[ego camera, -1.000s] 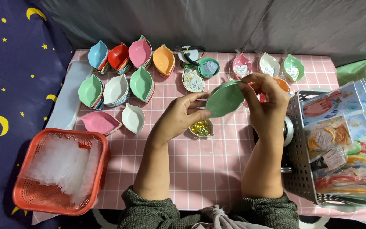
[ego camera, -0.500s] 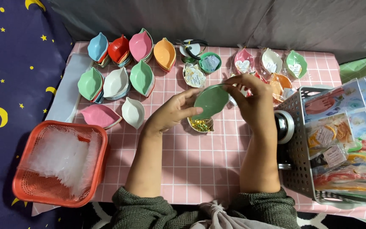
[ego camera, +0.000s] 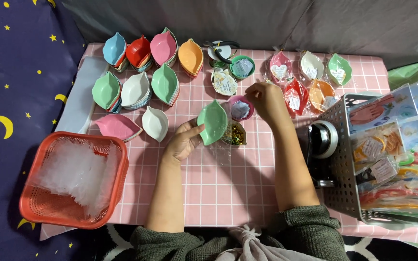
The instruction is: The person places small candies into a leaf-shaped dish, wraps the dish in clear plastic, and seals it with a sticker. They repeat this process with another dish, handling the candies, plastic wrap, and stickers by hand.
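Packing step, mid-course: left hand [ego camera: 184, 141] grips a green leaf-shaped dish [ego camera: 213, 122] above the pink checked table [ego camera: 228, 193], while right hand [ego camera: 266, 100] pinches at a small pink cup [ego camera: 241, 108] just beside it. Bringing cup and dish together probably calls for a steady, level dish.

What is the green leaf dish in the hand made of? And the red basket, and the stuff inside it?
The green leaf dish in the left hand looks like smooth, matte plastic: even colour, thin rim, though glazed ceramic can't be ruled out. The red basket seems to be moulded plastic, with mesh-like holes in its walls. Inside, the crinkly clear bags look like thin, glossy plastic film.
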